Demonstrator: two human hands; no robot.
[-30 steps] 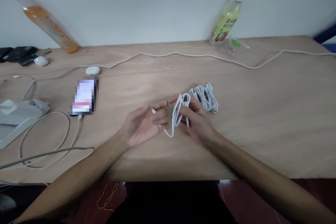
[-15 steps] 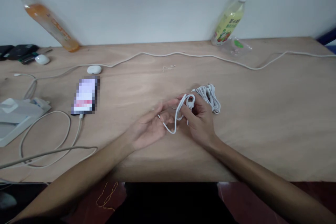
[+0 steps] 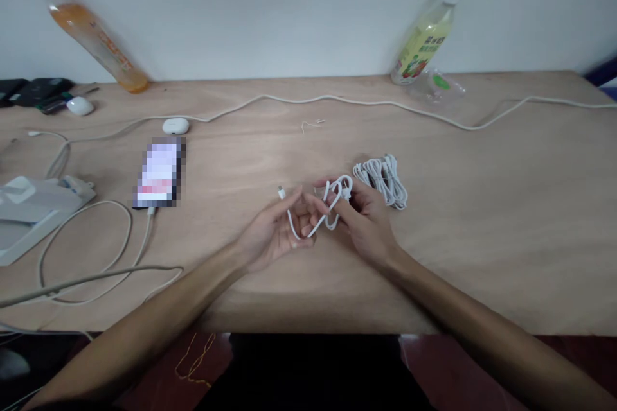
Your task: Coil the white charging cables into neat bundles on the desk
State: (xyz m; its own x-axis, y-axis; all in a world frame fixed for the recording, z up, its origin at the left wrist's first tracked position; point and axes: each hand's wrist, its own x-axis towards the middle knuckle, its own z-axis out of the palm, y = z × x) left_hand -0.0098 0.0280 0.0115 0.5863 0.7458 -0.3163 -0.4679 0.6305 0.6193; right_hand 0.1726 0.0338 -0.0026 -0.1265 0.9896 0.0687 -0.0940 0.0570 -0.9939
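Both my hands meet over the middle of the wooden table (image 3: 482,237) around a thin white cable (image 3: 331,202). My right hand (image 3: 369,225) pinches the looped part of the cable between thumb and fingers. My left hand (image 3: 274,234) curls its fingers round the loose end, and the small plug (image 3: 281,192) sticks up past the fingertips. A second white cable, coiled into a bundle (image 3: 383,180), lies on the table just right of my right hand, untouched.
A phone (image 3: 159,172) on a charging lead lies at the left, with a white earbud case (image 3: 175,125) beyond it. A long white cord (image 3: 337,101) crosses the back. An orange bottle (image 3: 91,38) and a green-yellow bottle (image 3: 424,35) lean on the wall. White devices and looped cables sit at the far left.
My left hand has gone from open and flat to curled round the cable's end. The loop in my right hand has become smaller and tighter.
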